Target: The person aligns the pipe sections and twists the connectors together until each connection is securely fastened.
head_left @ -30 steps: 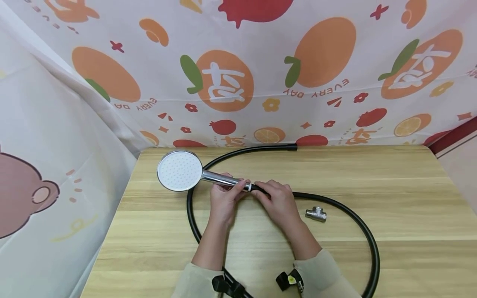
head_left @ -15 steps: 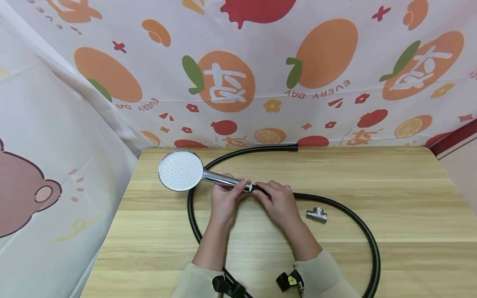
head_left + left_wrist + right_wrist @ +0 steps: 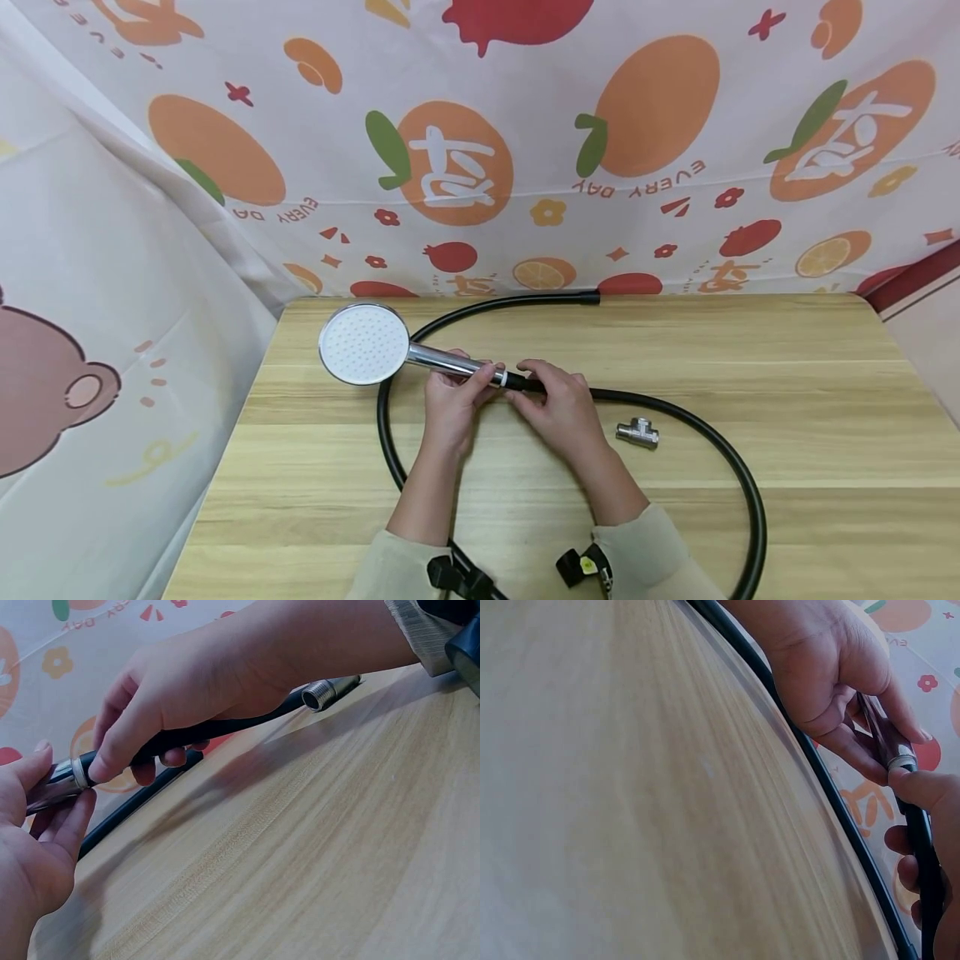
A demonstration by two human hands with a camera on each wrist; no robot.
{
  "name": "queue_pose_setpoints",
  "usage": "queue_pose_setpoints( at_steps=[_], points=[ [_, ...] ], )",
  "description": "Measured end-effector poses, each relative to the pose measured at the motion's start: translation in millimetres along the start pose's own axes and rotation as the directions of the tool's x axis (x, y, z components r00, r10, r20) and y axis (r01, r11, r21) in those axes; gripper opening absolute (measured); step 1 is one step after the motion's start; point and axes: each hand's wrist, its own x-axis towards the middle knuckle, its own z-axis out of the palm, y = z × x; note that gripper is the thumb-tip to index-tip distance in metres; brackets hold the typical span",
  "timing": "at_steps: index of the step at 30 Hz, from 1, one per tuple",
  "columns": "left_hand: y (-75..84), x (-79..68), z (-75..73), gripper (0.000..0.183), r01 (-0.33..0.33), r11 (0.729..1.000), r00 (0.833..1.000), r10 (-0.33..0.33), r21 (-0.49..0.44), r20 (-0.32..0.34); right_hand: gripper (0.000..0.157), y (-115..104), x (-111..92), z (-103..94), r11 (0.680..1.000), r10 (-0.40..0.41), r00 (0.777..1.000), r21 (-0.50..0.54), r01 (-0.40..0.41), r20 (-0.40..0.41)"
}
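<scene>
A hand shower [image 3: 364,343] with a white nozzle face and chrome handle lies at an angle across the head view, its round head to the left. My left hand [image 3: 448,412] grips the lower handle, thumb on top. The black hose [image 3: 697,421] meets the handle's end at a pale ring. There my right hand [image 3: 566,417] holds the hose's black end piece, thumb beside the ring. In the left wrist view the right hand's other fingers [image 3: 144,774] curl beneath the hose. How far the joint is engaged is hidden.
A chrome T-shaped fitting [image 3: 637,432] lies on the wooden table [image 3: 840,383], right of my right hand. The hose loops round both arms, its free end [image 3: 588,297] at the table's back edge. A printed curtain [image 3: 547,125] hangs behind.
My right hand's index finger and thumb have spread apart at the hose's end piece, showing more of it. The hand shower and my left hand stay in place.
</scene>
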Motion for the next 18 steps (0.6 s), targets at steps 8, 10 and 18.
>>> queue_pose_setpoints(
  at_steps=[8,10,18],
  points=[
    [0.4,-1.2,0.6,0.032,-0.003,1.000,1.000,0.003,0.005,-0.003,0.031,-0.9,-0.1,0.0,1.000,0.019,1.000,0.016,-0.019,0.003],
    [0.4,-1.4,0.6,0.032,-0.004,1.000,1.000,0.004,0.007,-0.001,0.031,-1.0,-0.1,0.3,1.000,0.021,1.000,0.015,-0.021,0.005],
    [0.2,-1.1,0.5,0.030,-0.011,1.000,1.000,0.011,0.003,0.005,0.030,-0.3,0.0,0.5,1.000,0.028,0.999,0.008,-0.028,0.015]
  ],
)
